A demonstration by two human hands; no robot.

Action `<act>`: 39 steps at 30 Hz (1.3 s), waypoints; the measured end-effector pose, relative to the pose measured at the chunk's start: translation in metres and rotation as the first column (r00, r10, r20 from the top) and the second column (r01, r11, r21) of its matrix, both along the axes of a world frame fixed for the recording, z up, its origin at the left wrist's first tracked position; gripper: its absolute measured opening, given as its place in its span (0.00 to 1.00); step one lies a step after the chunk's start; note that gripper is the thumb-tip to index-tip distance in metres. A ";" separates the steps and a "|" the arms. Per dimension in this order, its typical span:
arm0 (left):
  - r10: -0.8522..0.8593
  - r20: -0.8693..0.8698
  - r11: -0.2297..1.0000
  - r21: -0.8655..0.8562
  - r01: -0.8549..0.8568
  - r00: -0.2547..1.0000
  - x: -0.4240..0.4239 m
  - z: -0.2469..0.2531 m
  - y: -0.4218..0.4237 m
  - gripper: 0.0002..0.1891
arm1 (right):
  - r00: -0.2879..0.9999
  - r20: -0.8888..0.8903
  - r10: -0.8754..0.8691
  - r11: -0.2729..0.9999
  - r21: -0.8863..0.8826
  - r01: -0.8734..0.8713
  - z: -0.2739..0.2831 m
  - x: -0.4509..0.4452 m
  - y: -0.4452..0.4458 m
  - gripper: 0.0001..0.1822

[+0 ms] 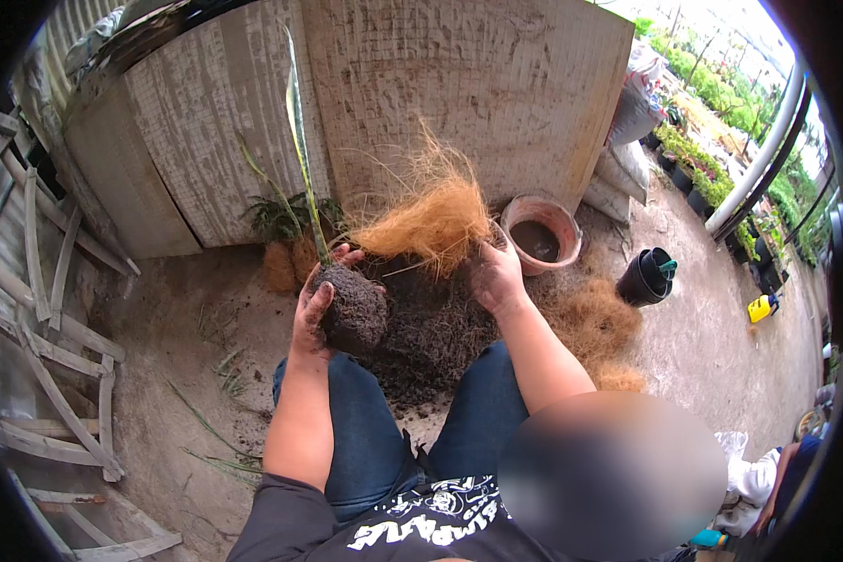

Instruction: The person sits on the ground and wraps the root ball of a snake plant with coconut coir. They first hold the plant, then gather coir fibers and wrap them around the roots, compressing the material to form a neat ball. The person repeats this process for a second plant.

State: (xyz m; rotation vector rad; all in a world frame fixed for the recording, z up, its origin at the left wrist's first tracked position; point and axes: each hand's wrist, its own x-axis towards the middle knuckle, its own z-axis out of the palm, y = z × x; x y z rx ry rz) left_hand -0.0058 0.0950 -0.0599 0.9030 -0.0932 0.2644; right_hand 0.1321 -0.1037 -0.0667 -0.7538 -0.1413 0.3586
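Observation:
My left hand cups a dark ball of soil above my left knee. From the top of that ball rises a snake plant leaf, long, narrow and green with pale edges. With my right hand I grip a loose tuft of brown coconut fibre, whose strands reach left towards the plant. Below both hands a heap of dark potting soil lies on the ground between my legs. The fingertips of my right hand are partly hidden by the fibre.
A reddish bucket with murky liquid stands right of the fibre. More coconut fibre and stacked black pots lie further right. Fibre-wrapped plants stand by the upright panels. Wooden frames line the left; a person's arm shows lower right.

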 end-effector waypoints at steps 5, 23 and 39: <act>-0.106 0.018 0.970 -0.218 0.108 0.994 0.000 0.008 -0.018 0.40 | 0.988 0.156 0.011 1.000 0.005 -0.012 -0.009 -0.002 0.006 0.13; -0.080 -0.119 0.996 -0.050 0.074 0.990 -0.002 0.002 -0.013 0.43 | 0.770 0.515 0.376 0.591 -0.773 0.229 0.030 -0.027 0.012 0.26; -0.234 -0.257 0.956 0.116 0.271 0.938 -0.001 0.003 -0.016 0.39 | 0.892 0.337 0.302 0.621 -0.779 0.084 0.004 -0.025 0.017 0.13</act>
